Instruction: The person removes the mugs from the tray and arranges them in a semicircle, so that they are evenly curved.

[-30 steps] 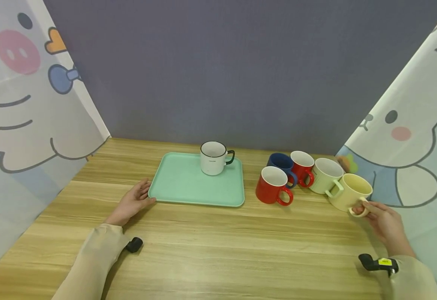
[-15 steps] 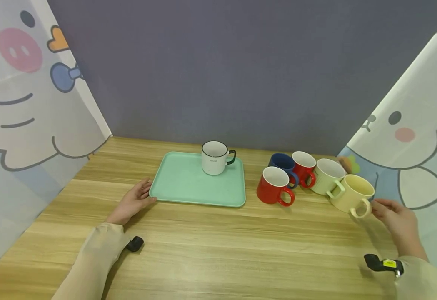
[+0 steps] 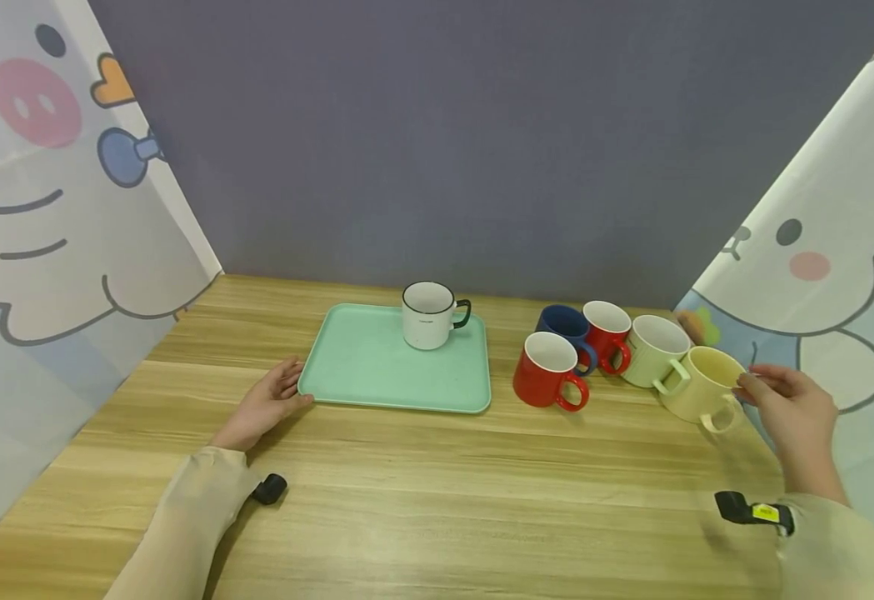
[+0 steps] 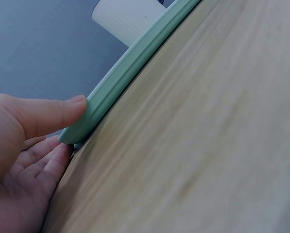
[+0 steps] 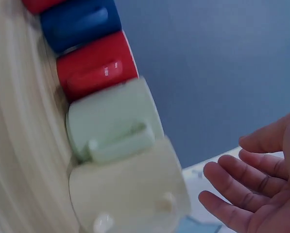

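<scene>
A mint-green tray (image 3: 392, 367) lies on the table. My left hand (image 3: 262, 404) holds its near left corner; in the left wrist view the thumb (image 4: 69, 114) lies against the rim, the other fingers at the corner's other side. A white mug (image 3: 427, 317) with a black rim and handle stands on the tray's far right part. Beside the pale yellow mug (image 3: 695, 392) at the far right, my right hand (image 3: 792, 408) hovers near the rim. The right wrist view shows its fingers (image 5: 232, 187) loosely spread, apart from the mug, holding nothing.
Left of the yellow mug, a pale green mug (image 3: 642, 358), a red mug (image 3: 603, 329), a blue mug (image 3: 560, 321) and a nearer red mug (image 3: 537, 375) stand close together. A grey wall (image 3: 437, 142) rises behind the wooden table (image 3: 481, 500); printed cloths hang at both sides.
My right hand has let go of the yellow mug's handle, drawn off to the right, then risen beside its rim. The yellow mug stays put. My left hand and the tray have not moved.
</scene>
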Motion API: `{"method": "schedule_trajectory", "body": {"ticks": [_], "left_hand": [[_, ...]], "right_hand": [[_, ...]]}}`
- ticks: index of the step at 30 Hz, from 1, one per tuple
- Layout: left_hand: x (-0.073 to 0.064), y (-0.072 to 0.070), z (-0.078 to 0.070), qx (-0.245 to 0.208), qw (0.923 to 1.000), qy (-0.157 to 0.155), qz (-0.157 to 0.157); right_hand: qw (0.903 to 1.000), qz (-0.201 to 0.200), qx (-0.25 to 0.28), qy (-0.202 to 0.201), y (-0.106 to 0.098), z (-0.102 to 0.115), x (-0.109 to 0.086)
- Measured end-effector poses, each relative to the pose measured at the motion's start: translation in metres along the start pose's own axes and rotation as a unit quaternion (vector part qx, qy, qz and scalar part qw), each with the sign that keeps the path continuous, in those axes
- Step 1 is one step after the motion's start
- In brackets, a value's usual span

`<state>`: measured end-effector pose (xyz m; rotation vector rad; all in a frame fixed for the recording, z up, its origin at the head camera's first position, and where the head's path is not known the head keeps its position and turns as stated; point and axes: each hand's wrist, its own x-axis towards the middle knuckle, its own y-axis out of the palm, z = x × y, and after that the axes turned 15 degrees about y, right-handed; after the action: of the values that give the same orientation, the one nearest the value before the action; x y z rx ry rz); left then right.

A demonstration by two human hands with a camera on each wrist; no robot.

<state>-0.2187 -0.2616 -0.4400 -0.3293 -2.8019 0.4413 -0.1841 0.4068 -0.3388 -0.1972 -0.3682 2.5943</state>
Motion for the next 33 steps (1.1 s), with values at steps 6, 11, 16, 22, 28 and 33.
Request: {"method": "schedule_trajectory", "body": {"ticks": [6, 11, 16, 22, 28, 33], "left_hand": [[-0.001, 0.000, 0.002, -0.003, 1.0000, -0.004, -0.001], [-0.002, 0.000, 0.004, -0.008, 1.0000, -0.004, -0.003], [-0.002, 0.000, 0.004, -0.009, 0.9999, -0.004, -0.006], [-0.001, 0.001, 0.002, -0.007, 1.0000, -0.004, -0.004], [-0.001, 0.000, 0.000, -0.007, 0.9999, -0.007, -0.004], [-0.001, 0.000, -0.001, -0.008, 0.9999, -0.006, -0.004]], "right_hand": [[0.9958, 0.015, -0.063, -0.066, 0.026, 0.013, -0.004], [0.9830, 0.014, -0.140, -0.119, 0.050, 0.023, -0.007], [0.9776, 0.035, -0.145, -0.148, 0.074, 0.031, -0.011], [0.9716, 0.030, -0.145, -0.185, 0.102, 0.038, -0.020], [0.9613, 0.064, -0.130, -0.234, 0.136, 0.044, -0.027], [0.9525, 0.095, -0.138, -0.254, 0.165, 0.049, -0.032]]}}
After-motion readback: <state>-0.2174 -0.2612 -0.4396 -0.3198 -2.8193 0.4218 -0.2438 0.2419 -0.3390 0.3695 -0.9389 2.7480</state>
